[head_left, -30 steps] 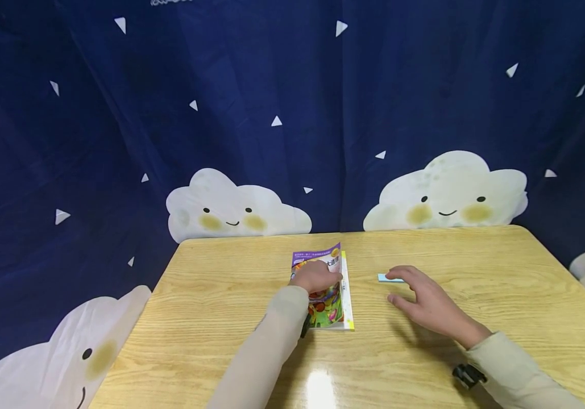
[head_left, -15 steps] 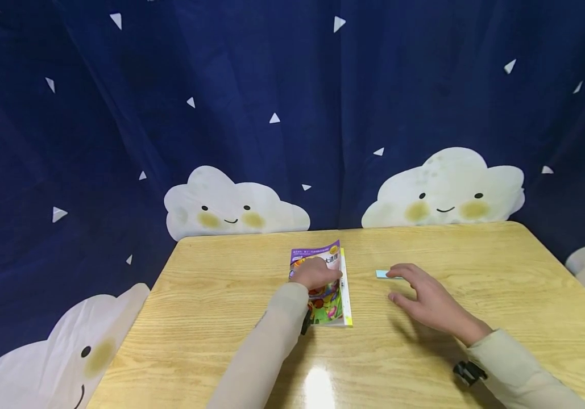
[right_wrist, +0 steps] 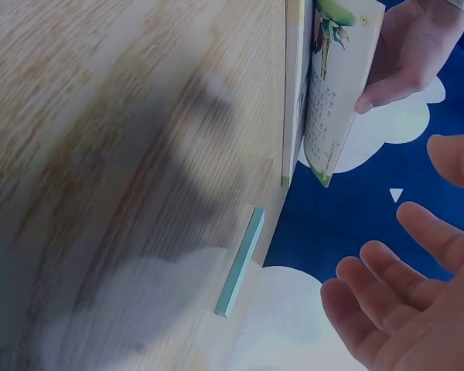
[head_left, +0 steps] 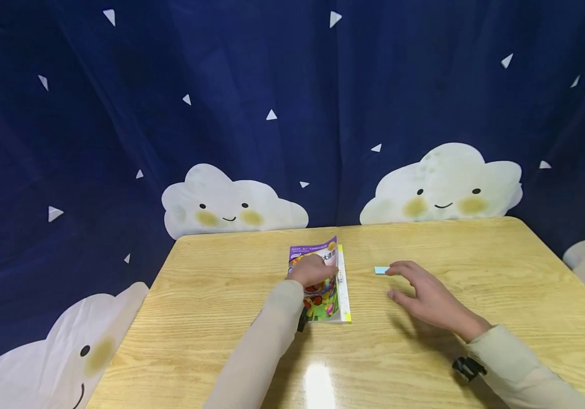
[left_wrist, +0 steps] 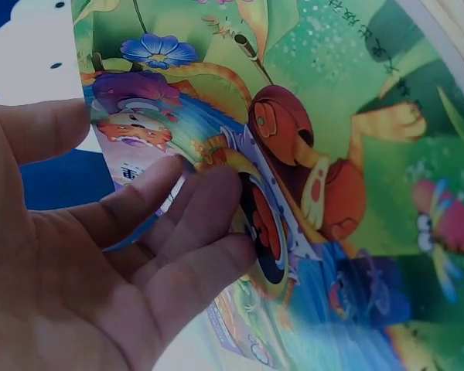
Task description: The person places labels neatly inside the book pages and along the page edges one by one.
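A picture book (head_left: 328, 304) with a colourful cartoon cover and purple top band lies mid-table. My left hand (head_left: 314, 271) holds its cover (left_wrist: 348, 147) raised along the right side. The fingers rest against the cover's outside, and the thumb (right_wrist: 387, 86) reaches round its edge onto the printed inner page (right_wrist: 336, 100). White pages with a yellow corner show under the raised cover. To the right of the book lies a small pale blue slab (right_wrist: 241, 263). Over the table my right hand (head_left: 427, 298) hovers with relaxed, spread fingers, holding nothing. Its forefinger overlaps the slab in the head view.
The wooden table (head_left: 210, 295) meets a dark blue curtain (head_left: 251, 62) with white clouds and triangles at its far edge. Black straps (head_left: 468, 368) circle both wrists over pale sleeves.
The scene has shifted slightly up and left in the head view. My left hand keeps hold of the raised cover, and my right hand stays hovering, now hiding more of the slab.
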`<state>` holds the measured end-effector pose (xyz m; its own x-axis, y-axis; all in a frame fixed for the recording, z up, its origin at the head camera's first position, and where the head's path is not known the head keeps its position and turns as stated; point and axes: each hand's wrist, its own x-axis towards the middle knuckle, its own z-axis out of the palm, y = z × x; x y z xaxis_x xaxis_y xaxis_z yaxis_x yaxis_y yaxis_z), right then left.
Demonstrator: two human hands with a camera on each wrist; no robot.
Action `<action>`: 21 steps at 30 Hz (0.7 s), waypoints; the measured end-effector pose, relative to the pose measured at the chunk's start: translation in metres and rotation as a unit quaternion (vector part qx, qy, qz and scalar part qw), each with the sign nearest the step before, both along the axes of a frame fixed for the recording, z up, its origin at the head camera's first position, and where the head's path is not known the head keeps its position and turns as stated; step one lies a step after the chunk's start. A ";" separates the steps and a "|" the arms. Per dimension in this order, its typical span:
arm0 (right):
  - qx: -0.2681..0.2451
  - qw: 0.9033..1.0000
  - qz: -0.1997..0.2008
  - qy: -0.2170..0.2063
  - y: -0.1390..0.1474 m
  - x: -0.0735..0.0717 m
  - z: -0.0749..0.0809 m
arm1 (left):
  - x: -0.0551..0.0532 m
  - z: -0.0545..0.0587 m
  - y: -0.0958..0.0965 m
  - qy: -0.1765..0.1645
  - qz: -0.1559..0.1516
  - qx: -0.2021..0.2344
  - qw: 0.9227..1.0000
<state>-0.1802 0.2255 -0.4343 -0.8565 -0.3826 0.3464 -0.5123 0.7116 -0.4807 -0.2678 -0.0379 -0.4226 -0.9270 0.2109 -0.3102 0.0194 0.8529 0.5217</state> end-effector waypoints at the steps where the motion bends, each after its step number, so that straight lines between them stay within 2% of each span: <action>1: 0.000 1.000 0.000 -0.002 0.000 0.000 0.000 | -0.001 0.000 -0.001 0.001 -0.002 0.002 1.000; 4: 0.004 1.000 -0.002 -0.005 0.001 0.000 0.001 | -0.003 -0.002 -0.004 0.004 -0.010 0.012 1.000; 10: 0.006 1.000 -0.002 -0.010 0.002 0.000 0.000 | -0.002 -0.003 -0.010 -0.002 -0.031 0.057 0.998; 16: 0.008 1.000 0.002 -0.012 0.002 -0.001 0.000 | 0.002 -0.004 -0.014 0.003 -0.012 0.122 0.992; 21: 0.012 1.000 0.002 -0.007 0.003 -0.002 0.000 | 0.006 -0.002 -0.015 0.014 0.003 0.144 0.990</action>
<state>-0.1822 0.2283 -0.4341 -0.8600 -0.3940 0.3243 -0.5080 0.7210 -0.4712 -0.2614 -0.0527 -0.4241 -0.9356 0.2814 -0.2132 0.0322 0.6694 0.7422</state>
